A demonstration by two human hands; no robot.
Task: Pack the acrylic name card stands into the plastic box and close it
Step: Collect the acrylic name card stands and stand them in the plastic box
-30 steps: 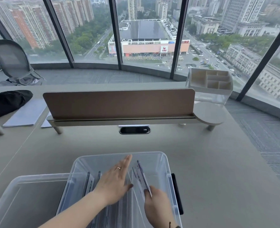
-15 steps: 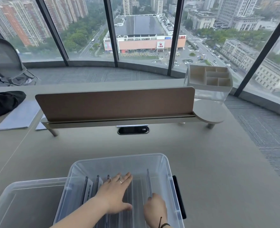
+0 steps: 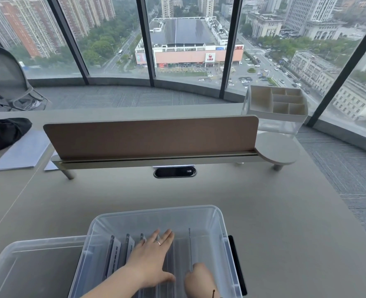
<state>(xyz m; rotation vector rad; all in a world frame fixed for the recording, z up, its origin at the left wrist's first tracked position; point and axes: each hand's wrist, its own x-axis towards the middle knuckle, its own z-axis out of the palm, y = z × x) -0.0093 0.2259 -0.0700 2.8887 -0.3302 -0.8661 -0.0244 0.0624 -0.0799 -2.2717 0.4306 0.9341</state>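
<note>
Head view, left hand (image 3: 151, 261) flat on stands (image 3: 115, 254), right hand (image 3: 199, 280) pinching one, plastic box (image 3: 156, 218)

I see a clear box (image 3: 156, 216) on a grey desk (image 3: 274, 211). My left hand (image 3: 151, 258) lies flat, fingers straight, on upright stands (image 3: 115, 252) inside. My right hand (image 3: 200, 280) pinches one stand (image 3: 190, 246) upright. A lid (image 3: 27, 269) lies left, a brown divider (image 3: 152, 136) beyond.

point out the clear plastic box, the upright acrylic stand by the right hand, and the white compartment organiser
clear plastic box (image 3: 156, 214), head view, far rim
upright acrylic stand (image 3: 190, 248), head view, thin top edge
white compartment organiser (image 3: 260, 98), head view, large left compartment
</note>
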